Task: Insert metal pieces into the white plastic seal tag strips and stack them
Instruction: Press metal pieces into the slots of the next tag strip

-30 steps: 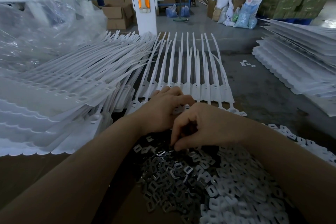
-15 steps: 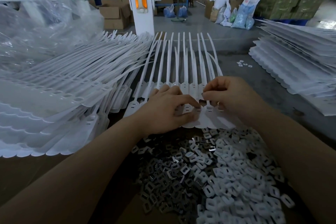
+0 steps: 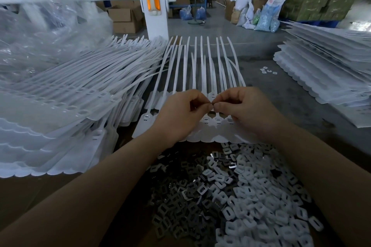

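Observation:
A sheet of joined white seal tag strips [image 3: 200, 74] lies in front of me, tails pointing away, slotted heads near my hands. My left hand [image 3: 180, 114] and my right hand [image 3: 245, 110] meet fingertip to fingertip over the heads near the middle of the sheet. Both pinch at the same spot; a small piece seems held between them, too small to make out. Below my wrists lies a heap of small metal pieces [image 3: 180, 202] mixed with white plastic pieces [image 3: 261, 196].
A tall stack of strip sheets [image 3: 60, 110] fills the left side under clear plastic bags [image 3: 40, 32]. Another stack [image 3: 329, 70] lies at the right. A white post [image 3: 154, 2] stands behind, and cartons and sacks on the floor beyond.
My right hand left the heap of pieces and came up to the strip heads. My left hand rose from the sheet and now meets it in a pinch.

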{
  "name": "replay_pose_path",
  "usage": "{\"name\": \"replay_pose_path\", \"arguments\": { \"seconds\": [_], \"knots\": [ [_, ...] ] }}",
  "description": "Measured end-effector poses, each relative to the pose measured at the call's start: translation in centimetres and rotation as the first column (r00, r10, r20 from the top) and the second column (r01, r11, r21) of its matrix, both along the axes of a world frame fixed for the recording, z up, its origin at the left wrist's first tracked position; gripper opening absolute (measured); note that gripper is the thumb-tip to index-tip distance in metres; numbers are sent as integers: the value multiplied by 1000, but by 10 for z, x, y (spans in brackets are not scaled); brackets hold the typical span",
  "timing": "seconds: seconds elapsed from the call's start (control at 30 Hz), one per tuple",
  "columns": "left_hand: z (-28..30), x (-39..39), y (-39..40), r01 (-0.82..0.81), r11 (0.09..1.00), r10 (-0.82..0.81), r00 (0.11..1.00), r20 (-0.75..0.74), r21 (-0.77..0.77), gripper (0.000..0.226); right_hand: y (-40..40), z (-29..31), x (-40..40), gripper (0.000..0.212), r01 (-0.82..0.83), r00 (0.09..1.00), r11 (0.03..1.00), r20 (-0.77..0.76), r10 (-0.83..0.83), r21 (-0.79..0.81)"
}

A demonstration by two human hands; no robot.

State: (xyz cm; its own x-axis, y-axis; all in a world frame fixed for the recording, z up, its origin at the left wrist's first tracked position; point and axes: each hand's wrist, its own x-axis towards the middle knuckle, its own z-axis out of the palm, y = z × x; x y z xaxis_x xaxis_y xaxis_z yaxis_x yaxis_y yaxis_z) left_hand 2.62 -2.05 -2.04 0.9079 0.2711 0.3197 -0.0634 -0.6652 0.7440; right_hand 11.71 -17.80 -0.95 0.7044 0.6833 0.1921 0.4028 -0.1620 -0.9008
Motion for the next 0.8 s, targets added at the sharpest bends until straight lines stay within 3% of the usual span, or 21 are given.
{"name": "replay_pose_path", "arguments": {
  "seconds": [0.23, 0.43, 0.8],
  "knots": [
    [1, 4, -1, -20, 1000, 20, 1000, -17, 5, 10, 2, -3, 1, 8, 32, 999, 999, -11, -32, 2],
    [1, 6, 0, -34, 998, 30, 997, -67, -51, 17, 8, -6, 5, 16, 268, 960, 962, -93, -263, 51],
    [8, 13, -11, 23, 997, -38, 979, -203, -75, 9, 9, -5, 5, 26, 355, 924, 931, -184, -335, 87]
  ]
}}
